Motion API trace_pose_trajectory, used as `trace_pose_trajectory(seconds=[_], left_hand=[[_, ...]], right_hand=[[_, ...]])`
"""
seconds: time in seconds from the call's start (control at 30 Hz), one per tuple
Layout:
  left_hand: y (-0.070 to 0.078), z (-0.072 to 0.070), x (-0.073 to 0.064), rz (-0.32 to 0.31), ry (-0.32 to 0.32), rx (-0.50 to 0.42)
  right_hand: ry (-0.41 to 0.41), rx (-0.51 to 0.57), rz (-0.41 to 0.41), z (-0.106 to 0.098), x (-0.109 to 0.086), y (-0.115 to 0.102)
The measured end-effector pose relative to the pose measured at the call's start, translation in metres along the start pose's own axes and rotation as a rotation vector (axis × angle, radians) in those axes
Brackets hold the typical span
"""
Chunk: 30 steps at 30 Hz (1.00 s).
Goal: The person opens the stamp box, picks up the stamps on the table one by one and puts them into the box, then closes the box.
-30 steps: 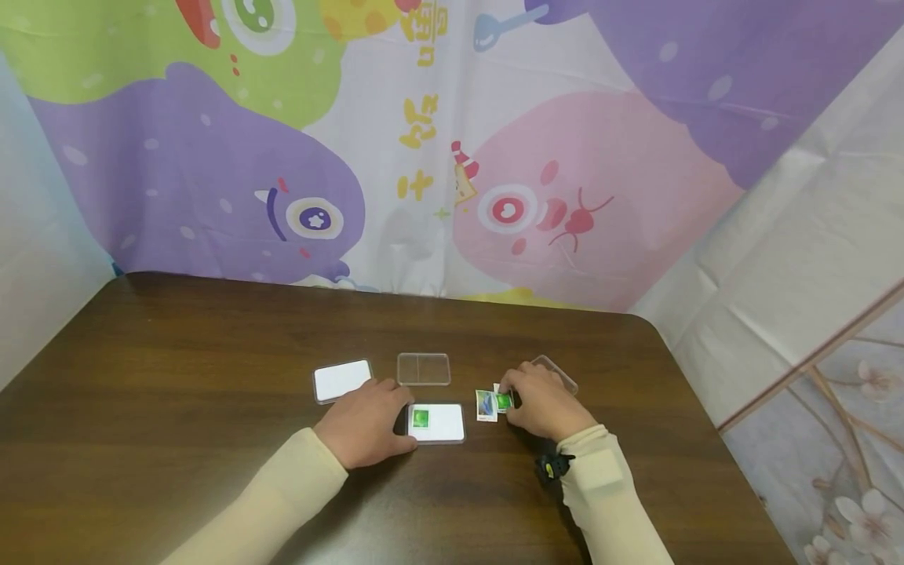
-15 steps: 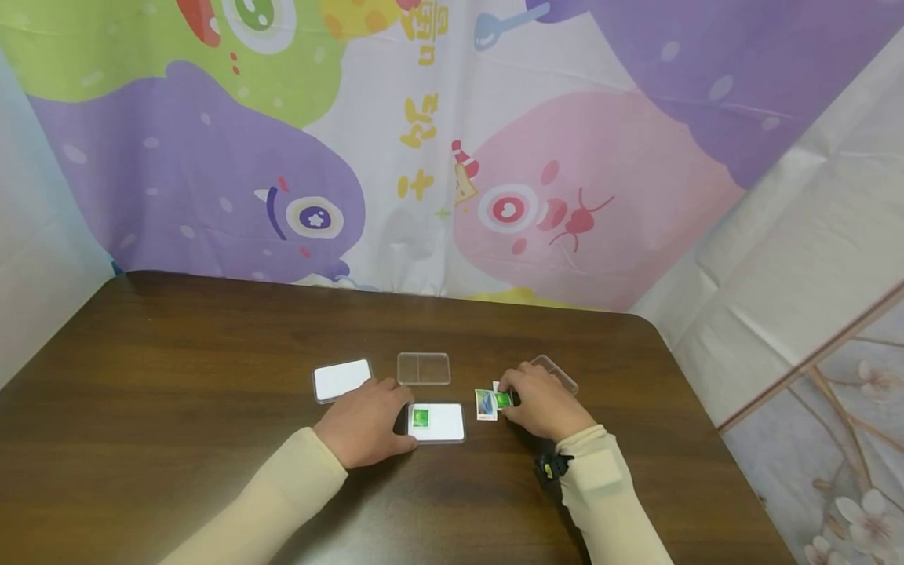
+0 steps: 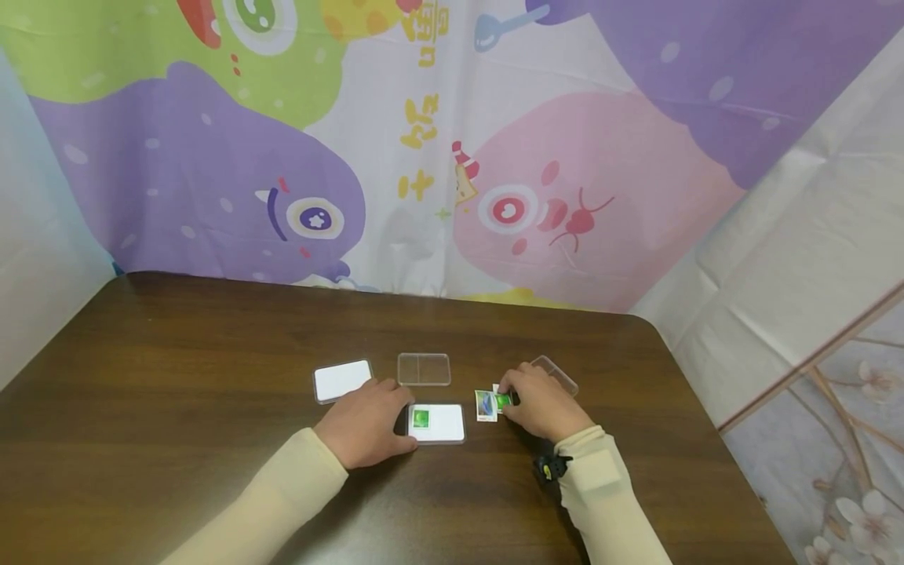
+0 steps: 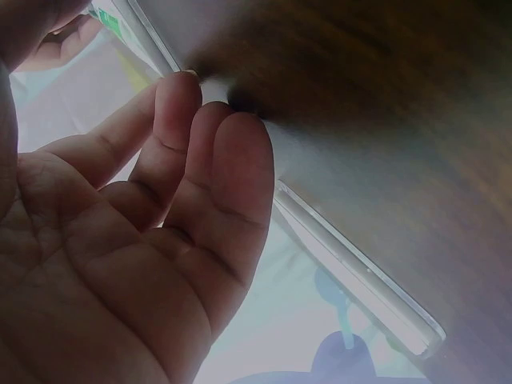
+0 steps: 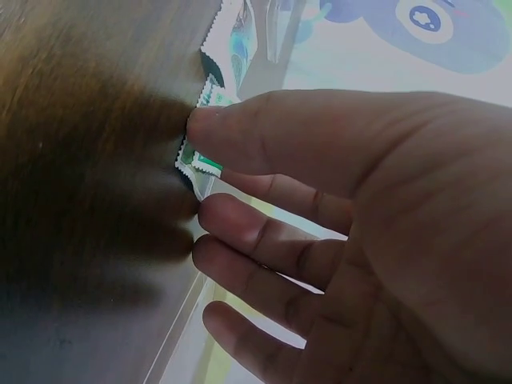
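Observation:
My left hand [image 3: 367, 424] lies at the left end of a flat clear case [image 3: 446, 424] with a white insert, thumb at its near corner and a finger at its far corner, steadying it. A green postage stamp [image 3: 421, 419] lies on the insert's left part. In the left wrist view the fingers [image 4: 244, 168] are bent, tips down at the table beside the case's edge. My right hand [image 3: 545, 402] pinches another green stamp [image 3: 503, 402] between thumb and forefinger; the perforated edge shows in the right wrist view. A blue picture stamp [image 3: 486, 405] lies just left, overlapping it.
A second case with a white insert [image 3: 342, 381] lies behind my left hand. Behind the middle case is a clear divided lid [image 3: 424, 369]. Another clear lid [image 3: 556, 373] lies partly behind my right hand. A printed curtain [image 3: 410, 235] hangs along the table's back edge.
Both hands stay in place. The green stamp under my right fingers and the blue stamp beside it shift only very slightly.

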<state>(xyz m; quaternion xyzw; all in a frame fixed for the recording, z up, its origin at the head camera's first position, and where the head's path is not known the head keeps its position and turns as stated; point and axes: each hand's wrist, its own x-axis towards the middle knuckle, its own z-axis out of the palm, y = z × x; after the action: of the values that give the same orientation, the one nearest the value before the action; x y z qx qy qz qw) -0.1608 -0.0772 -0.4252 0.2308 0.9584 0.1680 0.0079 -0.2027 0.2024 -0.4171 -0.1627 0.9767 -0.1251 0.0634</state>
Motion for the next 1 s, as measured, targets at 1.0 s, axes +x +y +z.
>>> trace_pose_trajectory(seconds=[1.0], left_hand=[[0.0006, 0.0003, -0.0005, 0.004, -0.001, -0.005]], right_hand=[[-0.071, 0.097, -0.064, -0.0036, -0.0014, 0.0018]])
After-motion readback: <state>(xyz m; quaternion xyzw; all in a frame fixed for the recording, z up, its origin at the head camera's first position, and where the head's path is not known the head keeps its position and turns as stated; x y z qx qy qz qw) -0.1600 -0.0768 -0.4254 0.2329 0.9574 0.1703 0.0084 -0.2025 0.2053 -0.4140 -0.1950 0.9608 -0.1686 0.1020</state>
